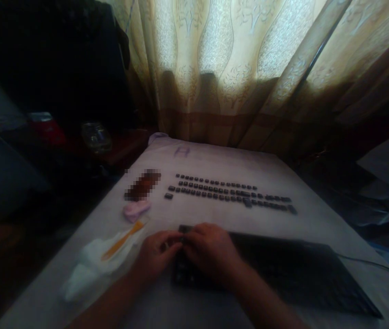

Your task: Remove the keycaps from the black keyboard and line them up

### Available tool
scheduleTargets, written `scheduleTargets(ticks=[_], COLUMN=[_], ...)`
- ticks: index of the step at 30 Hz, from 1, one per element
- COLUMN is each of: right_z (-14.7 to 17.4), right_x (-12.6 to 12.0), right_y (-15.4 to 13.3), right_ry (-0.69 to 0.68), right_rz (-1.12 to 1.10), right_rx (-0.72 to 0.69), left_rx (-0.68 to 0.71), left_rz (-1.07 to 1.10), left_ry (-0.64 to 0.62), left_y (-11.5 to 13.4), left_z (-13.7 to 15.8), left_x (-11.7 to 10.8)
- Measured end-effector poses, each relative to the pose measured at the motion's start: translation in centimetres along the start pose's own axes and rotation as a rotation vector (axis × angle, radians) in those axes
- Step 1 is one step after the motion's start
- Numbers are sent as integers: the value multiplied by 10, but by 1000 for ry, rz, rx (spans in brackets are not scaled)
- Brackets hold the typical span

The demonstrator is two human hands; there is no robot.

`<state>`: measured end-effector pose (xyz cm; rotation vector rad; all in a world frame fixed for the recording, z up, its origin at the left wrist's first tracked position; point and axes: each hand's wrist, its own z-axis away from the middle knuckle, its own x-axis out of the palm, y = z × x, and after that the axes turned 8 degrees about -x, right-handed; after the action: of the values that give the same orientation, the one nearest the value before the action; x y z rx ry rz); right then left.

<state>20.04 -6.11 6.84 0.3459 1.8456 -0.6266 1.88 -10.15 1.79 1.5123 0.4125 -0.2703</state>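
Observation:
A black keyboard [290, 267] lies across the front of the table, its cable running off to the right. Over its upper left corner my left hand [156, 253] is closed, thumb and forefinger pinched together. My right hand [213, 249] is curled over the keyboard's left part, and its fingertips meet those of the left. Whatever sits between the fingertips is too small and dark to make out. Beyond the keyboard, loose black keycaps [220, 197] are laid out in several rows on the pale cloth.
White crumpled material [87, 267] and an orange-handled tool [122, 242] lie at left. Behind them are a pink cloth [135, 210] and a pixelated brown object [142, 185]. A dark screen [77, 68] stands back left; a patterned curtain [187, 96] hangs behind the table.

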Motion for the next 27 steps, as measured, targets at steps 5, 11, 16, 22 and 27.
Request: scheduleTargets(ticks=[5,11,16,22,27], right_z=[-32,-82,-100,-103,-105], right_x=[-2,19,34,41,42], right_y=[23,66,75,74,75], right_ry=[38,-12,-33,-73,-82], right_rz=[-69,-26,6,22,26], right_rx=[133,354,359,358,362], left_rx=[-64,-68,-79,-85,-109], left_rz=[57,60,55,48,62], left_ry=[118,218,225,214,205], left_y=[0,-4,-8,-7,-7], left_z=[-6,-15,-19,-19,-18], left_x=[-2,-8,-10,-9,-9])
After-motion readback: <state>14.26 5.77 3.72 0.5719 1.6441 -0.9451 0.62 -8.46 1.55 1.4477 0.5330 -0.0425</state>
